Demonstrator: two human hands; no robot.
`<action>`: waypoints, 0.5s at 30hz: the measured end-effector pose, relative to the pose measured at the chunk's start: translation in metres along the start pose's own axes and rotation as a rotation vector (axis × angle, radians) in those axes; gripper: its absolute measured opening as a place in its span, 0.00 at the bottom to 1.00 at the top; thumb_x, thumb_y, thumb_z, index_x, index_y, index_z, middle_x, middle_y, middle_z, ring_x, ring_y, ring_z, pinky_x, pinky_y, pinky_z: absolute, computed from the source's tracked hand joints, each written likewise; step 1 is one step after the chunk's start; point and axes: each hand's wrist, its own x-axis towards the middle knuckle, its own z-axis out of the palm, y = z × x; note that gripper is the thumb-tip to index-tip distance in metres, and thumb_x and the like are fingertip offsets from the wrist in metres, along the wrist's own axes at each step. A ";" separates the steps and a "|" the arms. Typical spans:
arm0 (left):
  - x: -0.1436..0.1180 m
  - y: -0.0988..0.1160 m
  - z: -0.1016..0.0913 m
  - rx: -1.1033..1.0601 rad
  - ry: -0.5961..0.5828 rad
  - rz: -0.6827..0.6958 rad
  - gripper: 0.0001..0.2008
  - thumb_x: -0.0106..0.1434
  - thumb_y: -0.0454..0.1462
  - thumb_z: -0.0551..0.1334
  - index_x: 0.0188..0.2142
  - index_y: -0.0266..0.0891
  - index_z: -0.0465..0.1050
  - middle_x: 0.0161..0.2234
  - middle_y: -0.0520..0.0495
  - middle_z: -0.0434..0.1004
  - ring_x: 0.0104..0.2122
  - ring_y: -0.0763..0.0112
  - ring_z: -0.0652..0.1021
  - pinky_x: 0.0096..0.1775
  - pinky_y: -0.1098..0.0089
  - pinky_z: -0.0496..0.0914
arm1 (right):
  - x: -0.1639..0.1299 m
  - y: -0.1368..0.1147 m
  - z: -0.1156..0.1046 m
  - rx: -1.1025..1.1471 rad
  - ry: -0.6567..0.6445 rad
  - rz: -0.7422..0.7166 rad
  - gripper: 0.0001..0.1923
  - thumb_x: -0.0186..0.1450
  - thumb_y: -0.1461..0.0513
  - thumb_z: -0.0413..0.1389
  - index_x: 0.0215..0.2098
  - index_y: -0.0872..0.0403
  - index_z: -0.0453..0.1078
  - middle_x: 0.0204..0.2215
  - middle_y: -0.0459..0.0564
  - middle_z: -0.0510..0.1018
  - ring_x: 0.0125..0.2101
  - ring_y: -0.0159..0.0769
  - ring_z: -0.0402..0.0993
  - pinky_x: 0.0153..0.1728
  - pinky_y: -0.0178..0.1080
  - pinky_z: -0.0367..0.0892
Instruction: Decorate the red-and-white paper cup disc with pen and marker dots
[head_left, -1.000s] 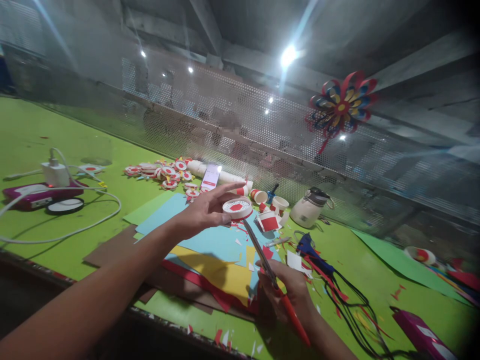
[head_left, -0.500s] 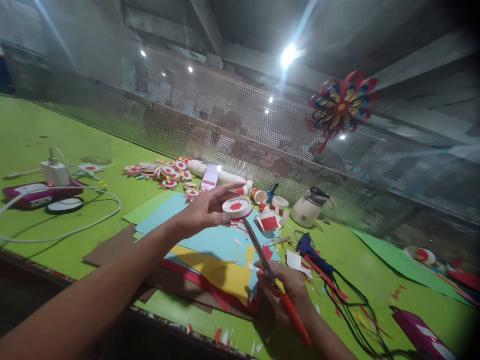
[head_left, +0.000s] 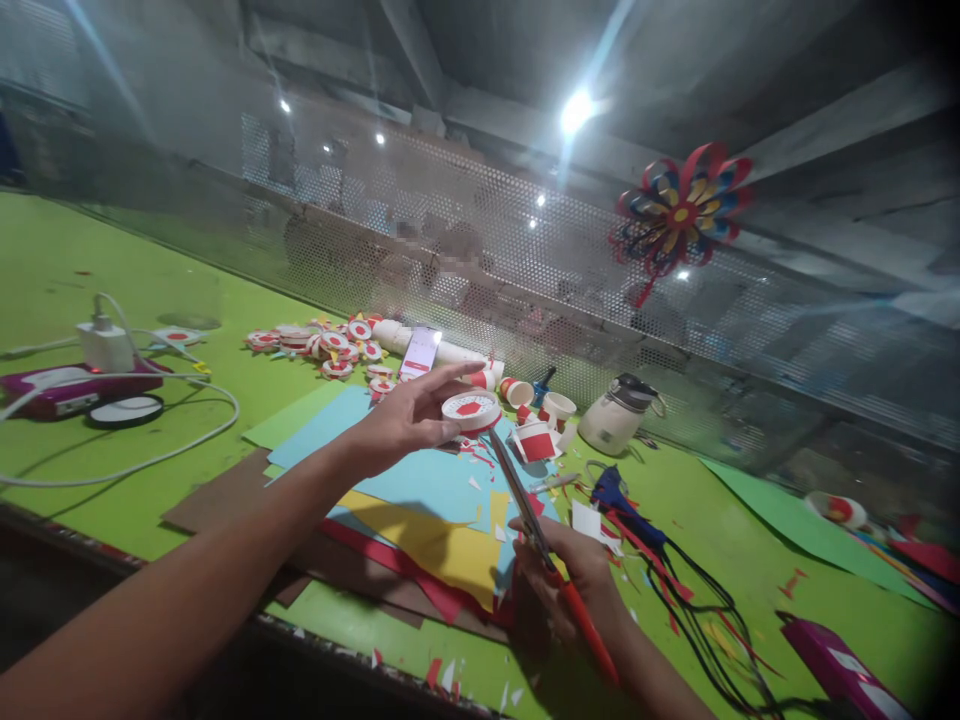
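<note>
Between the thumb and fingers of my left hand (head_left: 409, 410) is a paper cup bottom (head_left: 471, 409), a shallow white ring with a red shape in its middle. My right hand (head_left: 574, 580) is closed round the red handles of a pair of scissors (head_left: 525, 500). The scissors' blades point up and away, and their tips reach the near edge of the cup bottom. Underneath lie blue paper sheets (head_left: 427, 484) and a yellow sheet (head_left: 420, 540), with small red and white scraps about. A cut red-and-white paper cup (head_left: 535, 440) stands just beyond the blades.
Finished-looking paper discs (head_left: 337, 342) are heaped at the back left, beside a phone (head_left: 420, 352). A blue glue gun (head_left: 622, 500) with its black cord lies on the right. Behind it stands a white kettle-like jug (head_left: 616, 412). A power strip (head_left: 75, 385) with cables sits at left.
Both hands hold nearly the same pose. The view has shifted very slightly, and the cup bottom and scissors sit almost where they were.
</note>
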 end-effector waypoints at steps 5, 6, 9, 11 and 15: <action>0.000 0.000 0.001 0.009 0.010 0.006 0.36 0.56 0.39 0.75 0.63 0.44 0.69 0.51 0.40 0.80 0.47 0.59 0.82 0.47 0.62 0.78 | 0.002 0.001 0.001 -0.032 -0.011 -0.025 0.08 0.70 0.64 0.54 0.34 0.53 0.74 0.26 0.48 0.82 0.23 0.35 0.78 0.26 0.33 0.70; 0.000 0.001 0.001 0.017 0.006 0.004 0.36 0.56 0.38 0.75 0.64 0.43 0.69 0.51 0.40 0.80 0.47 0.59 0.82 0.48 0.62 0.77 | 0.002 0.001 0.001 -0.034 -0.017 -0.031 0.09 0.70 0.64 0.54 0.33 0.52 0.74 0.26 0.48 0.82 0.24 0.35 0.78 0.26 0.33 0.70; 0.000 0.001 0.003 0.026 0.004 0.003 0.36 0.57 0.37 0.75 0.63 0.43 0.69 0.55 0.39 0.79 0.48 0.59 0.82 0.49 0.62 0.77 | 0.001 0.002 0.002 -0.027 -0.017 -0.038 0.09 0.70 0.65 0.54 0.34 0.52 0.75 0.28 0.49 0.83 0.25 0.35 0.79 0.26 0.33 0.71; 0.000 0.001 0.003 0.026 0.001 0.003 0.36 0.57 0.37 0.75 0.64 0.44 0.69 0.58 0.39 0.76 0.48 0.60 0.82 0.49 0.62 0.77 | -0.001 0.002 0.003 -0.022 0.008 -0.029 0.08 0.70 0.65 0.55 0.34 0.52 0.75 0.29 0.49 0.84 0.26 0.36 0.80 0.27 0.33 0.72; 0.000 0.000 0.002 0.028 -0.004 -0.006 0.36 0.57 0.37 0.75 0.64 0.45 0.68 0.59 0.38 0.76 0.52 0.57 0.80 0.50 0.62 0.77 | -0.001 0.002 0.004 -0.014 0.019 -0.037 0.08 0.69 0.65 0.54 0.36 0.52 0.76 0.28 0.48 0.84 0.26 0.36 0.80 0.28 0.33 0.73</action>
